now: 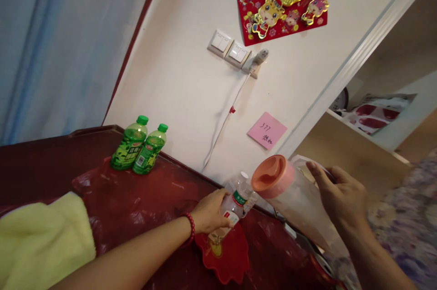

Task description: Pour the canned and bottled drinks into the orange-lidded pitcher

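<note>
My left hand [213, 212], with a red bead bracelet at the wrist, is wrapped round a clear plastic bottle [229, 217] with a green band and a pale label. The bottle leans over a red scalloped mat [227, 258]. My right hand [344, 190] is closed on the handle of a translucent pitcher [303, 203] with an orange lid [269, 175]. The pitcher is tilted, its lid beside the bottle's mouth; whether they touch I cannot tell. Behind the held bottle stands another clear bottle [241, 177] with a white cap, partly hidden.
Two green drink bottles [131, 144] stand at the table's back left. A yellow cloth [48, 240] lies at the left on the dark red table [136, 203]. A white cable [221, 126] hangs from the wall socket. A can [321, 265] sits under the pitcher, lower right.
</note>
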A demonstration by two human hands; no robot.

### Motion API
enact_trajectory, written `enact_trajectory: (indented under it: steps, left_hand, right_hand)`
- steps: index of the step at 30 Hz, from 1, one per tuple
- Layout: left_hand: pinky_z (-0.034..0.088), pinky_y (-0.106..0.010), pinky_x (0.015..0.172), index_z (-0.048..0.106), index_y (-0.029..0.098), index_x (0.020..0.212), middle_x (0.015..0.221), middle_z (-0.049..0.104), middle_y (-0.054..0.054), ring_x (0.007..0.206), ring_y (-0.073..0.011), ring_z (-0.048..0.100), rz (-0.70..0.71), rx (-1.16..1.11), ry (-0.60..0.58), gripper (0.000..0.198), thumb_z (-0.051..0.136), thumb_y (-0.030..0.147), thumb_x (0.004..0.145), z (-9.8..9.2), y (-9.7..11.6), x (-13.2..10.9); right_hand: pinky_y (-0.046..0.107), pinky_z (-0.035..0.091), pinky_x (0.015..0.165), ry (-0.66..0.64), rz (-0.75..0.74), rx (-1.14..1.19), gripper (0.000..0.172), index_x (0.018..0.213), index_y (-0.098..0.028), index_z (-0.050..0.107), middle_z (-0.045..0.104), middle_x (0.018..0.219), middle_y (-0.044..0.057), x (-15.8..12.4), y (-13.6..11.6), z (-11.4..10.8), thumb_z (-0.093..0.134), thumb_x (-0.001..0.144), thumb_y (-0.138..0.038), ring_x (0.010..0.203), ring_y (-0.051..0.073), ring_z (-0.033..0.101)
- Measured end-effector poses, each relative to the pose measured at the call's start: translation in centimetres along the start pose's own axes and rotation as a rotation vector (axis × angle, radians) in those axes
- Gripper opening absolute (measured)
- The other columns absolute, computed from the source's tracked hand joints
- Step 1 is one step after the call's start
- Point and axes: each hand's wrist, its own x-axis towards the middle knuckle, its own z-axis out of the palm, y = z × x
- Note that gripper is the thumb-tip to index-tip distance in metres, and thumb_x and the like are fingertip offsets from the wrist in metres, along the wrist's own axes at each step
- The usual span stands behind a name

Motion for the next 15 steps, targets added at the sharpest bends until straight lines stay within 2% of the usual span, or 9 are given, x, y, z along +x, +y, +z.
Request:
enact_trajectory:
  steps: [3, 8, 15]
  left_hand:
    - [0.050, -0.040, 0.101, 0.061, 0.022, 0.123, 0.129, 0.066, -0.009, 0.119, -0.0329, 0.062, -0.001, 0.006, -0.002, 0.071, 0.089, 0.023, 0.059, -0.02, -0.01, 0.02]
    - [0.050, -0.040, 0.101, 0.060, 0.020, 0.125, 0.130, 0.065, -0.011, 0.120, -0.0333, 0.062, -0.002, 0.013, -0.007, 0.073, 0.090, 0.024, 0.059, -0.07, 0.00, -0.05]
    - [0.050, -0.040, 0.101, 0.060, 0.020, 0.126, 0.130, 0.065, -0.011, 0.119, -0.0330, 0.062, 0.001, 0.013, -0.011, 0.073, 0.090, 0.024, 0.059, -0.13, 0.09, -0.04]
  right_hand:
    - [0.034, 0.033, 0.058, 0.001, -0.008, 0.005, 0.066, 0.061, -0.025, 0.059, 0.047, 0.053, -0.002, 0.06, 0.01, 0.05, 0.053, 0.067, -0.090, 0.059, 0.020, 0.047]
    - [0.034, 0.034, 0.059, 0.004, -0.028, -0.007, 0.068, 0.062, -0.024, 0.061, 0.052, 0.056, 0.000, 0.20, 0.20, 0.14, 0.051, 0.067, -0.092, 0.060, 0.021, 0.050]
    - [0.034, 0.033, 0.059, 0.005, -0.056, -0.012, 0.068, 0.061, -0.025, 0.059, 0.050, 0.054, -0.001, 0.20, -0.08, 0.13, 0.051, 0.068, -0.093, 0.059, 0.021, 0.048]
